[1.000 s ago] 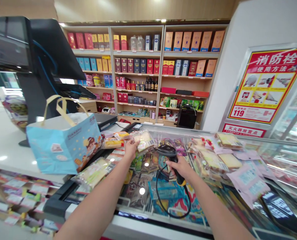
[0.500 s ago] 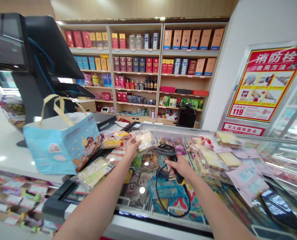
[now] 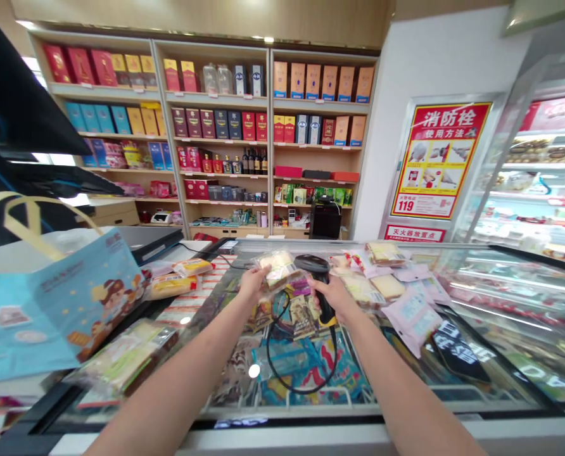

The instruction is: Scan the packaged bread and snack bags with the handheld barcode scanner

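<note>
My left hand is closed on the edge of a clear-wrapped sandwich, held over the glass top of a display freezer. My right hand wraps round the handle of a black barcode scanner, its cable looping down over the glass. The scanner's head is close beside the sandwich's right side. Several more wrapped sandwiches lie in a pile to the right, with pale pink packets among them. Near my left forearm lies another wrapped sandwich. Packaged yellow buns lie beyond it.
A light blue paper bag with cream handles stands on the left, below a dark monitor. A black phone lies on the freezer glass at right. Shelves of boxed goods line the back wall.
My view has turned to the right. My left hand has brought the sandwich rightward, closer to the scanner in my right hand, and it now tilts.
</note>
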Motion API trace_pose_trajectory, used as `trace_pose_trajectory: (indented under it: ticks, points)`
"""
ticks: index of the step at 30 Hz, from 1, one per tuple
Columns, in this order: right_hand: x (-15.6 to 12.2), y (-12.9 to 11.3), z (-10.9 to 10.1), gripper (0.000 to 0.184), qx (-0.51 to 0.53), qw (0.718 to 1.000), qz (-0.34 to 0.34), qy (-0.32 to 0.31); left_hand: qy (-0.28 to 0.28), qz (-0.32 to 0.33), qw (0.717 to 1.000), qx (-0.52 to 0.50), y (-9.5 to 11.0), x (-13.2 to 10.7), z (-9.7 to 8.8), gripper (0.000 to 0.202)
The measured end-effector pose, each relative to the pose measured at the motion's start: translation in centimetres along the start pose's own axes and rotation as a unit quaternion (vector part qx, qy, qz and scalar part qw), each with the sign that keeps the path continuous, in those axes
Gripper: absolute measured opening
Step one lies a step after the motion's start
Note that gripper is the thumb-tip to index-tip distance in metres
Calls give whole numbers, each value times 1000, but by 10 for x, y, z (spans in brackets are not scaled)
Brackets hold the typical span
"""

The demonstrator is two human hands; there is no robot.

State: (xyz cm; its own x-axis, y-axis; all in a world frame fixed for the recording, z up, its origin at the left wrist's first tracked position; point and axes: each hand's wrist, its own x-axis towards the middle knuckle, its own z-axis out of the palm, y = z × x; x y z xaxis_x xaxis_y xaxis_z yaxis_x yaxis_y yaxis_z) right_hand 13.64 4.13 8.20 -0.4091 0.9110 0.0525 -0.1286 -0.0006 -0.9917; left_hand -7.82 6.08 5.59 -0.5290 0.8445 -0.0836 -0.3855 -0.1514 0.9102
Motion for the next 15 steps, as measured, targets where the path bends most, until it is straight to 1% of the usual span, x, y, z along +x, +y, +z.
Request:
trace_pose_trajectory:
  ticks: [4, 7, 9, 11, 12, 13, 14, 15]
  points:
    - [-11, -19, -48, 30, 16, 998, -32, 58, -69, -9, 997, 26, -19, -12, 69, 32]
    - [-24, -29, -86, 30, 21, 991, -43, 122, -84, 13, 992, 93, -39, -23, 118, 33]
    - [-33, -35, -108, 30, 18, 986, -38, 163, -89, 24, 989, 119, -53, -29, 146, 34]
    - [-41, -38, -125, 29, 25, 981, -42, 189, -92, 35, 985, 142, -62, -36, 168, 35]
    - [-45, -39, -132, 29, 31, 979, -48, 197, -87, 49, 979, 177, -65, -39, 177, 36]
    - [-48, -39, -137, 30, 38, 977, -53, 203, -80, 69, 968, 229, -67, -42, 184, 37]
    - [-51, -39, -141, 30, 44, 975, -57, 208, -70, 92, 949, 294, -67, -45, 189, 38]
    - [-54, -39, -144, 31, 47, 974, -58, 213, -59, 116, 924, 361, -67, -49, 192, 41]
